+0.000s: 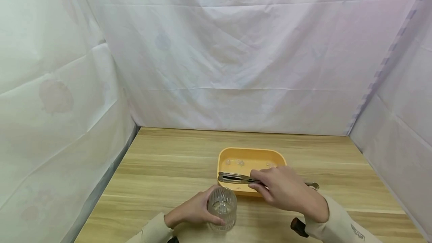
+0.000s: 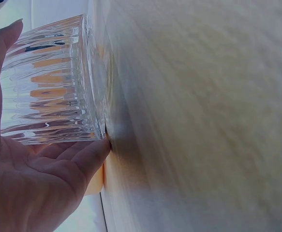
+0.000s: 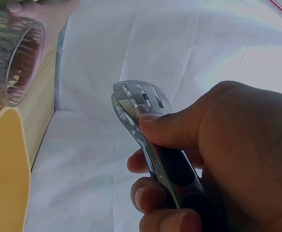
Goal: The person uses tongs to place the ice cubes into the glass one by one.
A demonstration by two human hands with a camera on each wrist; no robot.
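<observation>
Tongs (image 1: 236,177), held narrow in the right hand (image 1: 287,189), hung over the near-left edge of the tray (image 1: 253,155); the left hand (image 1: 195,207) gripped the upright glass (image 1: 228,210) on the counter (image 1: 162,164). Transferring clear pieces (image 1: 241,163) seemed underway; the next move likely called for parting the tongs.

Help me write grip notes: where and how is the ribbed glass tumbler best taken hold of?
Likely by the side wall of the ribbed glass tumbler, from the person's left, wrapped round as the left hand holds it. Its mouth faces up, so this leaves the opening free; the ridges should aid grip, and the yellow tray sits close on the far right.
</observation>
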